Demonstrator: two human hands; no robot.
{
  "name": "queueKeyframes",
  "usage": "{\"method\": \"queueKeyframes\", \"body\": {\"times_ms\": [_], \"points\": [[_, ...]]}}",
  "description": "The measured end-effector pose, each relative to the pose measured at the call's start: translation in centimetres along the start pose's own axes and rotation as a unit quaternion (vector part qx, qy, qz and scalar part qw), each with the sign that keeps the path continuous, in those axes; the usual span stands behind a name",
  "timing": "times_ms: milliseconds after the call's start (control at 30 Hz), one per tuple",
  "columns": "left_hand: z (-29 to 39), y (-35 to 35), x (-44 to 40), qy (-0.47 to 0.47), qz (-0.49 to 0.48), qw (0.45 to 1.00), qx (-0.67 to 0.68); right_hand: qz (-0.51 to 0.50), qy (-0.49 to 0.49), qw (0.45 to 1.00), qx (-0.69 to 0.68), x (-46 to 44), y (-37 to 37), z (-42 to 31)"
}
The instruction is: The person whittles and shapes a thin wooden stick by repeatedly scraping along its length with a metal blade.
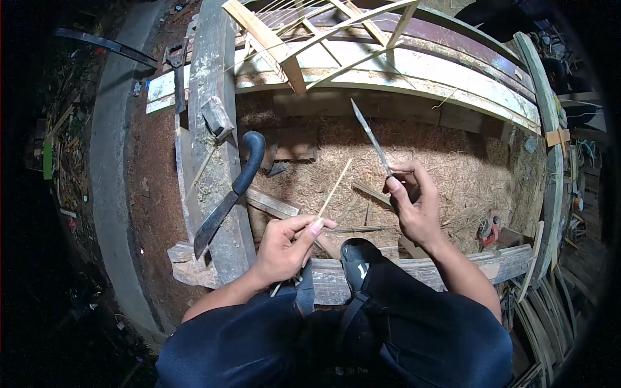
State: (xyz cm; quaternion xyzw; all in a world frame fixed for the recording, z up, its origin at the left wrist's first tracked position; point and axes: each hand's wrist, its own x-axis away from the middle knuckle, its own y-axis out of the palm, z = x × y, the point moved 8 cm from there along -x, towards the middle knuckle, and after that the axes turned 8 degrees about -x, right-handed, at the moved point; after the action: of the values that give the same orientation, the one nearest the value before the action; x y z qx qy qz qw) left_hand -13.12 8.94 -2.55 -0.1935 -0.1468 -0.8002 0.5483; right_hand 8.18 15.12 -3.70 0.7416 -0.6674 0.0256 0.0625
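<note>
My left hand (284, 249) pinches a thin pale wooden strip (336, 185) between thumb and fingers; the strip points up and to the right. In my right hand (417, 207) is a slim pointed knife (370, 134), its tip up and to the left, its lower end hidden by my fingers. The two hands are apart, above my lap. Left of them, a large knife with a curved black handle (252, 158) and a dark blade (215, 223) lies on a weathered plank (220, 174).
A wooden frame with thin sticks (294, 71) rests on the pale boards (414, 71) ahead. A small block (217, 118) sits on the left plank. Shavings (323, 139) cover the ground inside the beams. A red-handled tool (488, 231) lies at the right.
</note>
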Motion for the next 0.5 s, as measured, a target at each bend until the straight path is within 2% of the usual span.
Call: {"method": "queueKeyframes", "body": {"times_ms": [33,100,133,167,233,300,367,500], "points": [[-0.3,0.0,0.1,-0.009,0.007,1.000,0.004,-0.002,0.001,1.000,0.001,0.1,-0.2,-0.3],[-0.4,-0.2,0.1,-0.010,0.009,1.000,-0.004,-0.025,0.083,0.996,-0.036,0.3,-0.2,0.5],[-0.3,-0.2,0.1,-0.010,0.009,1.000,-0.011,-0.024,0.099,0.990,-0.097,0.5,0.3,0.5],[-0.4,-0.2,0.2,-0.010,0.008,1.000,-0.012,-0.023,0.099,0.990,-0.097,0.7,0.3,0.5],[-0.4,-0.5,0.2,0.011,0.028,0.998,-0.061,-0.050,0.134,0.970,-0.197,1.1,0.9,0.8],[-0.4,-0.6,0.1,0.014,0.036,0.997,-0.068,-0.051,0.159,0.963,-0.212,1.2,0.8,0.8],[-0.2,-0.7,0.1,0.017,0.044,0.996,-0.076,-0.044,0.235,0.931,-0.277,1.5,1.0,1.5],[0.4,-0.9,0.2,0.025,0.045,0.995,-0.088,-0.042,0.239,0.931,-0.272,1.7,1.5,1.3]]}}
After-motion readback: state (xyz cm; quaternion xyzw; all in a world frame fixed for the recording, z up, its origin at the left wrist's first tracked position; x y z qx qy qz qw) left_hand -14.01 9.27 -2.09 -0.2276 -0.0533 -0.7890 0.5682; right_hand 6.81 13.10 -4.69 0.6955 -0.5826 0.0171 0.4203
